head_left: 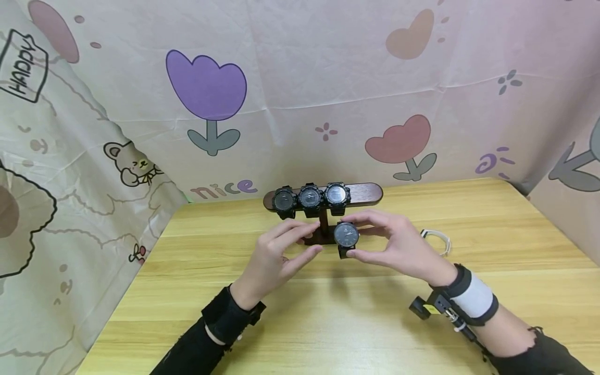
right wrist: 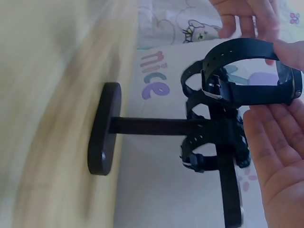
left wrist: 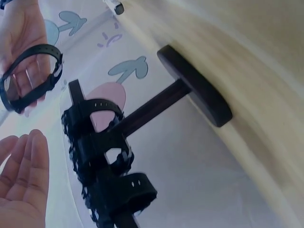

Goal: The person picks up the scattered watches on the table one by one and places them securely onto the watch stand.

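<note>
we count three black watches (head_left: pixel 310 199) on the dark wooden stand (head_left: pixel 367 192); our right hand (head_left: pixel 403 247) pinches a fourth round watch (head_left: pixel 346 237) mid-frame, our left hand (head_left: pixel 276 255) loosely open.

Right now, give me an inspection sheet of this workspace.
Surface: wooden table, pale.
Job's things: black watch in front of the dark T-shaped stand; three black watches strapped on its bar.
Clutter: white band right of the stand.
Hands: right hand pinches the black watch; left hand close beside it, holding nothing.
Cables: nothing seen.
Surroundings: flower-and-bear printed cloth on three sides.
</note>
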Tool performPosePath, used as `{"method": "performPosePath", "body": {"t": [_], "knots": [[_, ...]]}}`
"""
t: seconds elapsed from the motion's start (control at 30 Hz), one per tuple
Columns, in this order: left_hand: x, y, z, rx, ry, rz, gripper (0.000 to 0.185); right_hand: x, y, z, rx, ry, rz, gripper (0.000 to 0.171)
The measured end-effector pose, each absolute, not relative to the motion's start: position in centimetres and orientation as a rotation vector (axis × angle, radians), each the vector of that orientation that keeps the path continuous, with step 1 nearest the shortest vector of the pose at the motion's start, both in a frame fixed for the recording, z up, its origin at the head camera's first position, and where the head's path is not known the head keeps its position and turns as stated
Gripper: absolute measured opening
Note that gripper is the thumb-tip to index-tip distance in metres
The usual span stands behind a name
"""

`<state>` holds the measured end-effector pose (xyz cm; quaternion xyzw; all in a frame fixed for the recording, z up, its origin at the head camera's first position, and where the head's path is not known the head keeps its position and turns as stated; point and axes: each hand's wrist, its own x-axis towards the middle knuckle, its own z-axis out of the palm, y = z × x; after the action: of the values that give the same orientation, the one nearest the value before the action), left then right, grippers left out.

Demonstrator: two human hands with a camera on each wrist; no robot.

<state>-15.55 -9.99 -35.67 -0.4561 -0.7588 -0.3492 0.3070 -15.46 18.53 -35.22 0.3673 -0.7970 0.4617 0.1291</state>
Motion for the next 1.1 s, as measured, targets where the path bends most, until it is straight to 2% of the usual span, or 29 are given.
{"method": "performPosePath", "body": {"t": [0.37,0.53,1.1], "knots": [[-16.6,-12.1,-34.0,-1.062,-1.983,-0.921,0.044,-15.7,20.7,-33.4,0.972,-2.322,1.378,0.061],[-17.3,-13.5,-33.6,-0.963,-1.991,-0.875,0.032,-15.8,21.4,-32.9,0.945,-2.299,1.363,0.062],[-19.4,-16.0,-34.2,-0.652,-2.184,-0.937,0.036,-16.5,23.0,-32.5,0.828,-2.330,1.339,0.061]]}}
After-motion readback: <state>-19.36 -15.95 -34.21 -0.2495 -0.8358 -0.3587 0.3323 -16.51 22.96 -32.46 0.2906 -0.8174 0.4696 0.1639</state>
